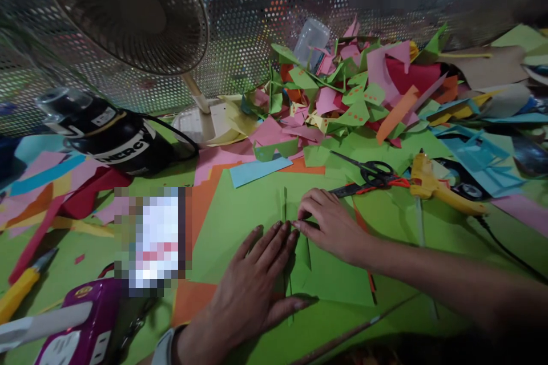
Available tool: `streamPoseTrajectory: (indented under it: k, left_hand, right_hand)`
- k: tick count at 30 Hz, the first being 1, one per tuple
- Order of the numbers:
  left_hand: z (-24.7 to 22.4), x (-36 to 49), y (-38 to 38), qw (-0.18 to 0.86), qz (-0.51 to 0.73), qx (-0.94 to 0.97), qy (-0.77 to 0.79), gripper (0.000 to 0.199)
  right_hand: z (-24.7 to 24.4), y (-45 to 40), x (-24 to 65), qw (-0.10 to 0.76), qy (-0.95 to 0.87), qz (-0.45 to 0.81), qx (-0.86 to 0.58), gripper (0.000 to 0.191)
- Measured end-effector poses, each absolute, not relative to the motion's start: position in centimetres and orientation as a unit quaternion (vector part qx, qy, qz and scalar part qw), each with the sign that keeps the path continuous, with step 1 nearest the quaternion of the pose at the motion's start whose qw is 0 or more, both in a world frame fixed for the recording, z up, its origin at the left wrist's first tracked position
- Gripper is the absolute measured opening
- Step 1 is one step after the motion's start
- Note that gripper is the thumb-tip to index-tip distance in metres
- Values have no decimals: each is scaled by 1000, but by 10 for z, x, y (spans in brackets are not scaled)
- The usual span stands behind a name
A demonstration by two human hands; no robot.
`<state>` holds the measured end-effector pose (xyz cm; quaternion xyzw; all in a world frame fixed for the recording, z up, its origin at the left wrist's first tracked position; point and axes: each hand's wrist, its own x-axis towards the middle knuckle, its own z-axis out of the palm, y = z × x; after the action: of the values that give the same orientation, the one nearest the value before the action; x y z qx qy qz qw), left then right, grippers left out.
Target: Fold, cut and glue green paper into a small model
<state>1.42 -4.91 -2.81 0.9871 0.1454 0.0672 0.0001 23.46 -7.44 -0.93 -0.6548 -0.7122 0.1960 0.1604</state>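
My left hand (257, 276) lies flat on a light green paper sheet (240, 205), fingers stretched out and the thumb apart. My right hand (331, 225) is closed in a pinch on a narrow folded part of green paper (284, 202) beside the left fingertips. Part of this fold is hidden under my fingers, and its far end stands up past them. Orange paper (201, 211) shows from beneath the green sheet, and a light blue paper strip (261, 172) lies across its far edge.
Black scissors (375, 173) and a yellow glue gun (440, 185) lie right of the sheet. Behind is a heap of colored paper scraps (334, 91). At left are a fan (137, 11), a black bottle (124, 140), a purple power strip (85, 319) and a yellow-handled tool (21, 291).
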Motion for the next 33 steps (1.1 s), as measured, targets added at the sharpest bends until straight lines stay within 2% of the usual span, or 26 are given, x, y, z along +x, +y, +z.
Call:
streamPoseTrajectory:
  k: [6,12,25,33]
  left_hand:
    - [-30,13,-48,-4,70,987,143,90]
    - [-29,13,-48,-14,74,987,139,90]
    - [-27,14,-48,-25,84,987,131,87]
    - [-25,16,-47,-27,99,987,127,86]
  right_hand:
    - [-7,-71,237,167,-700,221,-658,7]
    - [-8,-70,242,224,-681,280,-638,5]
    - [-2,-70,249,179,-697,323,-615,15]
    - [-2,-67,250,204,-682,340,-615,17]
